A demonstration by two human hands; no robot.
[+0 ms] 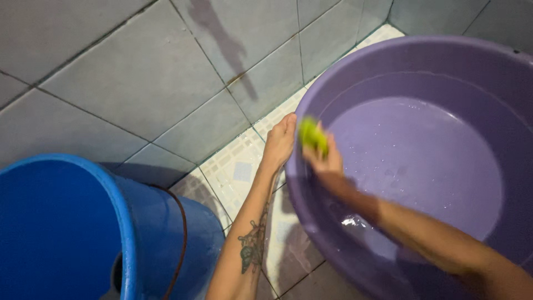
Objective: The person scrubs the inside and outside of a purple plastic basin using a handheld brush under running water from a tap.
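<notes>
The light is dim and cool, with a blue-grey cast. It seems to come from above and behind, because a long shadow lies on the wall tiles [222,41]. The sponge [312,135] is blurred by motion. Small glints shine on water in the basin [422,61]. The bucket [66,222] looks soft.

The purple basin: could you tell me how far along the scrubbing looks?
The purple basin is wet inside, with a little water pooled. The right hand presses a green sponge against its near rim while the left hand steadies that rim. How much remains unscrubbed cannot be told.
</notes>
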